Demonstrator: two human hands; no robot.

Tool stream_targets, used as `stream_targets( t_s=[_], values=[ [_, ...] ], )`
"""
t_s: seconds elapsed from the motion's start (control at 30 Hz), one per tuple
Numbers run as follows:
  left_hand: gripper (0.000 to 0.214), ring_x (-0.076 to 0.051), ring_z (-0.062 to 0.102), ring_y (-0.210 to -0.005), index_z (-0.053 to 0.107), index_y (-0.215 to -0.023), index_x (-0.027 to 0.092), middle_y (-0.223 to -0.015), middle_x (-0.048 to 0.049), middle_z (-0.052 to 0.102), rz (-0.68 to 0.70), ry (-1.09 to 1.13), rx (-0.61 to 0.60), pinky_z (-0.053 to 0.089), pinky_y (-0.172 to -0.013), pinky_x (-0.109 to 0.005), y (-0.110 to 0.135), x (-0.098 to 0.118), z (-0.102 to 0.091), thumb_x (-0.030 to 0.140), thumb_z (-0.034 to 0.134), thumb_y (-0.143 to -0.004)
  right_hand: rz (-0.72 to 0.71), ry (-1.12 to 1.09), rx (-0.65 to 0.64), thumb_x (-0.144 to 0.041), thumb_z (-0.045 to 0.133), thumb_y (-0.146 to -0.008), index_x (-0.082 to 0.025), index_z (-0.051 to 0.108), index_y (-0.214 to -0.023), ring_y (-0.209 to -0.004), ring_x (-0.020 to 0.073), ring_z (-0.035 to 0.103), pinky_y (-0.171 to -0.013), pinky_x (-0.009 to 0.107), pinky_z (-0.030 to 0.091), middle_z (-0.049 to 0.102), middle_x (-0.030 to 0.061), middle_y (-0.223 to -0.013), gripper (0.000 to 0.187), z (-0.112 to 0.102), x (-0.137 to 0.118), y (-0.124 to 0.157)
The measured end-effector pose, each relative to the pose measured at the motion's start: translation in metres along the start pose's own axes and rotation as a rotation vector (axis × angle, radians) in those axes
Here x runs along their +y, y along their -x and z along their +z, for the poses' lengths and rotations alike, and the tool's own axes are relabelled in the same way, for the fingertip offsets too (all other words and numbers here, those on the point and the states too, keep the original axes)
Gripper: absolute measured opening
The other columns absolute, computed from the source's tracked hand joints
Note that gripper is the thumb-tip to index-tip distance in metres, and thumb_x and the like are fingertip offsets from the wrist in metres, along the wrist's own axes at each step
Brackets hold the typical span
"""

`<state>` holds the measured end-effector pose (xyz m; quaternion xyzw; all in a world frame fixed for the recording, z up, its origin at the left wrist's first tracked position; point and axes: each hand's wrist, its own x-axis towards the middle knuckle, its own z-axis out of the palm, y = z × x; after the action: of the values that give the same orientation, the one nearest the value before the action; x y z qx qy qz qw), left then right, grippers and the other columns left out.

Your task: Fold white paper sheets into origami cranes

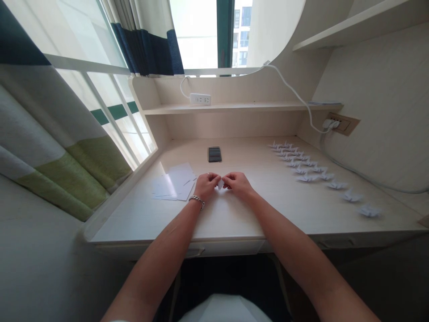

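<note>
My left hand (207, 184) and my right hand (237, 184) meet over the middle of the pale wooden desk (241, 214). Both pinch a small folded piece of white paper (220, 184) between their fingertips, just above the desktop. A silver bracelet (197, 200) circles my left wrist. A loose stack of white paper sheets (174, 182) lies just left of my left hand.
Several folded white paper cranes (310, 170) lie in rows on the right side of the desk. A dark phone (214, 154) lies flat behind my hands. A power strip (200, 99) sits on the shelf, and a white cable (301, 103) runs to a wall socket (338, 122).
</note>
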<state>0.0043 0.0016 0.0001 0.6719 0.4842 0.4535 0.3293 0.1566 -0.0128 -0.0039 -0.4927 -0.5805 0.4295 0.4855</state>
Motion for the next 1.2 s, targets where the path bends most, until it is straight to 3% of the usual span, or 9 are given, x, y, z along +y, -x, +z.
stream_targets(
  t_s=[0.23,0.43,0.77,1.0,1.2],
  values=[
    [0.017,-0.014,0.057,-0.057,0.067,-0.062,0.015,-0.058,-0.0018,0.064,-0.03,0.059,0.026,0.043,-0.056,-0.025,-0.0019,-0.0033,-0.0006,0.032,0.065,-0.067,-0.089,0.071,0.019,-0.023,0.064,-0.076,-0.016,0.065,-0.069,-0.056,0.0136,0.062,-0.055,0.024,0.047,0.066,0.002,-0.058,0.01,0.0015,-0.0007,0.0006],
    [0.029,-0.014,0.06,-0.06,0.068,-0.074,0.014,-0.067,-0.0049,0.069,-0.041,0.145,0.013,0.048,-0.059,-0.026,-0.0024,-0.0054,0.0039,0.042,0.062,-0.071,-0.135,0.087,0.061,-0.028,0.063,-0.076,-0.016,0.065,-0.071,-0.059,0.0144,0.062,-0.057,0.025,0.047,0.068,0.0031,-0.062,0.013,0.0018,0.0001,-0.0002],
    [0.018,-0.015,0.056,-0.059,0.067,-0.063,0.016,-0.059,-0.0016,0.064,-0.029,0.019,0.044,0.042,-0.058,-0.026,-0.0027,-0.0053,-0.0023,0.034,0.065,-0.068,-0.066,0.074,-0.058,-0.029,0.061,-0.078,-0.016,0.064,-0.076,-0.061,0.0141,0.065,-0.05,0.021,0.045,0.069,0.0034,-0.067,0.014,-0.0004,0.0012,0.0009],
    [0.027,-0.015,0.058,-0.059,0.069,-0.074,0.015,-0.066,-0.0038,0.068,-0.035,0.037,-0.029,0.044,-0.057,-0.026,-0.0003,-0.0017,0.0019,0.041,0.06,-0.074,-0.096,0.16,0.011,-0.025,0.058,-0.079,-0.017,0.061,-0.07,-0.056,0.0118,0.058,-0.054,0.022,0.043,0.064,0.0006,-0.061,0.012,-0.0049,0.0041,-0.0015],
    [0.022,-0.014,0.056,-0.06,0.065,-0.069,0.016,-0.063,-0.0024,0.065,-0.006,-0.001,0.025,0.042,-0.059,-0.026,-0.0036,-0.0068,0.0005,0.037,0.059,-0.073,-0.098,0.169,-0.028,-0.028,0.059,-0.08,-0.016,0.062,-0.072,-0.06,0.0122,0.062,-0.055,0.021,0.044,0.068,0.0023,-0.067,0.015,-0.0021,0.0034,-0.0004]
  ],
)
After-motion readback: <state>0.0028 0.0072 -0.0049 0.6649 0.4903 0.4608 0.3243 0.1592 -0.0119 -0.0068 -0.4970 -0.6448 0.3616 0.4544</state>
